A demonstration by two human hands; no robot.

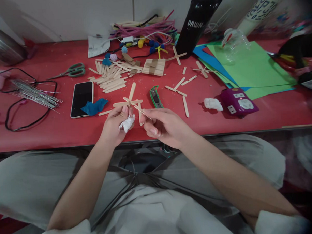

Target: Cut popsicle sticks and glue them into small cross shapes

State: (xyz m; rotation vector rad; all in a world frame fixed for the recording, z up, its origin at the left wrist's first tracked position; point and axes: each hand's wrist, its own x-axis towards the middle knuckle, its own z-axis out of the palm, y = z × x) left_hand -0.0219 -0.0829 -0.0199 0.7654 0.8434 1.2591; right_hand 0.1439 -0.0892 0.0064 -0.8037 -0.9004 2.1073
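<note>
My left hand (110,128) is closed around a cross of wooden craft sticks (132,92), with a crumpled white tissue (127,123) tucked in the same hand. Between thumb and forefinger, my right hand (170,126) pinches a thin wooden stick (138,108). That stick's far end reaches the middle of the cross; whether it touches is too small to tell. Just beyond my right hand lies a green box cutter (155,96). Another craft stick (140,114) shows between the hands, partly hidden.
A phone (81,99) with blue material (95,106) on it lies left, near scissors (74,70) and metal wires (33,94). Behind are loose craft sticks (111,81) and a black bottle (200,23). To the right are a purple power socket (238,102), tissue (213,104) and green paper (259,64).
</note>
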